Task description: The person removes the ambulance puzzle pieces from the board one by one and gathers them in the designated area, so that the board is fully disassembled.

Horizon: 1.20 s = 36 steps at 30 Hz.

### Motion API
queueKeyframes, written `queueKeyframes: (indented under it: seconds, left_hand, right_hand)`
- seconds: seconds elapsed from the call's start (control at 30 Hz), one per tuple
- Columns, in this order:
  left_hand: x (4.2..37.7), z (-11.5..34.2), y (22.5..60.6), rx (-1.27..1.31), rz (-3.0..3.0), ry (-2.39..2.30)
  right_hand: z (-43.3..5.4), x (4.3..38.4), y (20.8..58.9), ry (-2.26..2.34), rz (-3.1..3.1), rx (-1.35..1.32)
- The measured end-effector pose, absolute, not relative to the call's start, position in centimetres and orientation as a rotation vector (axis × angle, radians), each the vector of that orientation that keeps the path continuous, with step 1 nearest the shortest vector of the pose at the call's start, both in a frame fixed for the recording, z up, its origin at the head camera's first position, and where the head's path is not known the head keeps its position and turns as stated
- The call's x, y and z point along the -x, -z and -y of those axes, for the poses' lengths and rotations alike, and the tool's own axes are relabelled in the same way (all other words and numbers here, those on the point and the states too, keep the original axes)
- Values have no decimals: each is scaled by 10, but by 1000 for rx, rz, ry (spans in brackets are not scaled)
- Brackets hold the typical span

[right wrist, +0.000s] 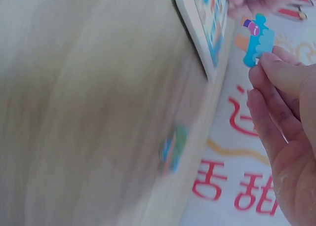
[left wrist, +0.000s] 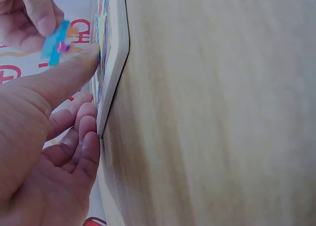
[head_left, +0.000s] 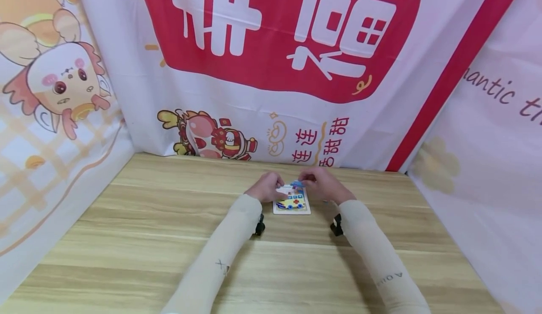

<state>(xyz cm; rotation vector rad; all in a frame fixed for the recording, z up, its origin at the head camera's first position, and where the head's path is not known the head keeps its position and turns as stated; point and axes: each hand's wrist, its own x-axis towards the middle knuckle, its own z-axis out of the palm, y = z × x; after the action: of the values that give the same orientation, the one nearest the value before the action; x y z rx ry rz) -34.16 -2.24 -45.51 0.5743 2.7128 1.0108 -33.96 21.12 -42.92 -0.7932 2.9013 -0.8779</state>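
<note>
A small jigsaw board (head_left: 292, 212) with a white rim and a picture of a yellow ambulance lies near the back of the table. On its left side my left hand (head_left: 266, 188) holds it, the thumb (left wrist: 74, 74) pressed onto the face and the other fingers at the rim. My right hand (head_left: 322, 184) pinches a blue jigsaw piece (right wrist: 264, 42) between thumb and fingertips, above the board's upper right part. That piece carries some purple and orange print. Another jigsaw piece (right wrist: 173, 149), blurred and multicoloured, lies on the table right of the board, partly under the right hand's side.
The wood-grain table (head_left: 296, 271) ends at a hanging white and red cloth (head_left: 262, 79) just behind the board. Printed cloth also hangs along the left and right sides. Each wrist wears a small black camera (head_left: 336, 225).
</note>
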Motion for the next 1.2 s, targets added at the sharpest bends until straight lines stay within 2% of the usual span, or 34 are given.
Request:
queueKeyframes:
  seconds: [0.63, 0.8, 1.2]
  left_hand:
    - [339, 21, 457, -540, -2704, -1017]
    - [339, 22, 455, -563, -2726, -998]
    - [335, 21, 454, -571, -2728, -984]
  right_hand:
    - [-326, 331, 407, 593, -2874, 688]
    - [-337, 331, 404, 526, -2810, 593]
    - [-337, 334, 419, 589, -2770, 567]
